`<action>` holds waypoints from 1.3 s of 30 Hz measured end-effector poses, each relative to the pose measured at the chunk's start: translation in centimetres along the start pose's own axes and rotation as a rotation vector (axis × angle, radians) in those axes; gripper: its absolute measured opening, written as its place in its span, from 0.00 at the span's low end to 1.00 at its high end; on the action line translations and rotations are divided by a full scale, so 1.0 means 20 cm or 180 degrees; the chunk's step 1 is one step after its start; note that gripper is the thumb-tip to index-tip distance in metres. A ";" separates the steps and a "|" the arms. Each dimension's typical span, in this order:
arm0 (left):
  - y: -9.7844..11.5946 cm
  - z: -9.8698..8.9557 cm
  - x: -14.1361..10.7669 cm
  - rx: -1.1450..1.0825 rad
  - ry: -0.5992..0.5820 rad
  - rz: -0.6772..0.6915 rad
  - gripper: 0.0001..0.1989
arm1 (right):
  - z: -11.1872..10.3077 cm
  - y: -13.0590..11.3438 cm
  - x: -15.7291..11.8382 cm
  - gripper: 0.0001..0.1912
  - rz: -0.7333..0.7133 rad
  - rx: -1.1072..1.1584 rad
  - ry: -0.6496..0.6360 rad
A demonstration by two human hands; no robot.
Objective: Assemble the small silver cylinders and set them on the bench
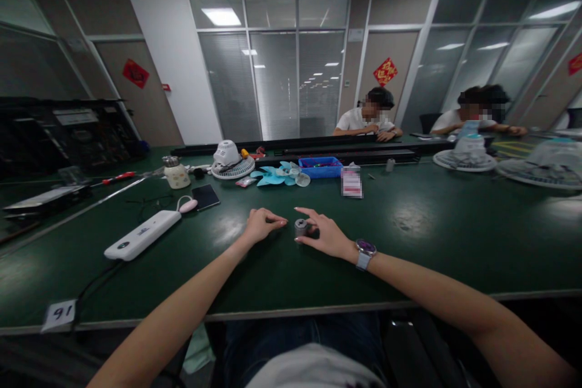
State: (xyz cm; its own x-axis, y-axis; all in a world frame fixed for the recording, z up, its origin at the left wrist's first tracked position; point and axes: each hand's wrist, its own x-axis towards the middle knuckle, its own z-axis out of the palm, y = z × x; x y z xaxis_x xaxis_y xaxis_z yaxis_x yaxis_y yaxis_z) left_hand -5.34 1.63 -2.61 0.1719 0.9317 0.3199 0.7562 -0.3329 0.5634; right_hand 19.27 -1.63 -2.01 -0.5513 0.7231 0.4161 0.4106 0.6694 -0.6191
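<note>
A small grey metal cylinder [300, 228] with dark openings in its top stands upright on the green table in front of me. My right hand [325, 231] curls around it from the right, thumb low at its near side and the index finger stretched out above and behind it. Just left of the cylinder and apart from it, my left hand [264, 225] has thumb and fingertips pinched together. Whatever is between those fingertips, if anything, is too small to make out.
Across the green table [273, 279] lie blue fan blades [277, 174], a blue tray [321, 167], a white fan part [227, 160], a phone [206, 196], a white power strip [143, 234] and a bottle [176, 174]. Two people sit on the far side.
</note>
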 end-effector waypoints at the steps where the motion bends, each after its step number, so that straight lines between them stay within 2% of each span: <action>1: 0.00 0.00 0.00 0.0049 -0.0001 0.0031 0.09 | 0.00 0.00 0.00 0.41 0.0019 0.0086 0.0008; 4: 0.01 -0.01 0.00 0.0198 0.0140 0.0055 0.10 | 0.01 0.00 0.01 0.37 0.0300 0.0737 0.0035; 9: 0.02 0.00 0.00 0.0238 0.0317 0.0049 0.11 | 0.00 0.03 0.04 0.31 0.1277 0.2247 0.0113; 13: 0.02 0.01 0.00 0.0225 0.0282 0.0167 0.10 | -0.02 0.06 0.07 0.28 0.1539 0.3316 0.0112; 16: 0.02 0.01 0.00 0.0194 0.0326 0.0199 0.11 | -0.03 0.06 0.08 0.23 0.1713 0.3825 0.0042; 20: 0.03 0.01 0.00 0.0188 0.0314 0.0213 0.11 | -0.05 0.05 0.10 0.14 0.2115 0.4028 0.0182; 24: 0.03 0.01 0.00 0.0223 0.0255 0.0181 0.13 | -0.07 0.05 0.10 0.12 0.2440 0.4219 0.0265; 34: 0.04 0.01 -0.01 0.0214 0.0142 0.0154 0.14 | -0.07 0.05 0.10 0.13 0.2422 0.4211 0.0292; 39: 0.05 0.01 -0.01 0.0237 0.0161 0.0189 0.13 | -0.08 0.06 0.09 0.17 0.2404 0.4269 0.0207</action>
State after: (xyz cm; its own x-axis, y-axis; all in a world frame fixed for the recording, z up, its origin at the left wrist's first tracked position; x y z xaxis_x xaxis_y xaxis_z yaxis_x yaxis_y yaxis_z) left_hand -4.59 1.20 -2.29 0.1871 0.9015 0.3902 0.7907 -0.3739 0.4847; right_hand 19.88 0.77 -0.84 -0.4760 0.8418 -0.2546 -0.3829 -0.4590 -0.8017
